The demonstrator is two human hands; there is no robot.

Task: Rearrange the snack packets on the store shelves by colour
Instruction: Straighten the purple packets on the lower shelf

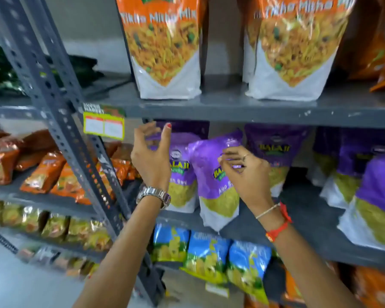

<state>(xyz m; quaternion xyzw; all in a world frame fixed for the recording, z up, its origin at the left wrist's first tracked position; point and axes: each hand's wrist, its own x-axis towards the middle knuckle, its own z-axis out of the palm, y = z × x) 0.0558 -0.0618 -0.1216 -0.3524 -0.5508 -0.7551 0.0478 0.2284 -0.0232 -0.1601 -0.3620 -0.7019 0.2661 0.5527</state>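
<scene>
While your right hand (242, 167) is pinching the upper part of a purple packet (216, 174), you are holding it tilted at the front of the middle shelf (231, 112), its base hanging just past the shelf's lip. Your left hand (151, 156) is hovering with fingers spread and grasping nothing, close in front of the neighbouring purple packet (180, 165) standing at the shelf's left end. More purple packets are standing to the right (276, 147), so this row is already reading as 1 colour; orange packets (165, 41) are sitting on the tier above and blue packets (207, 254) on the tier below. Judging from this, you are slotting the held packet into the gap between its 2 purple neighbours. Risks noted: the grip is only on the crinkly top film, so the heavier filled bottom may be swinging and could slip free, dropping onto the blue row beneath. The packet is also leaning, and setting it down at that angle could be tipping the left neighbour over or pushing it backward. Your left hand is well placed to steady that neighbour, but its fingertips are close to the underside of the shelf above, so lifting higher could be knocking the yellow price tag (103, 127) hanging from the rail. Motion blur is hiding whether the packet's base is touching the shelf.
</scene>
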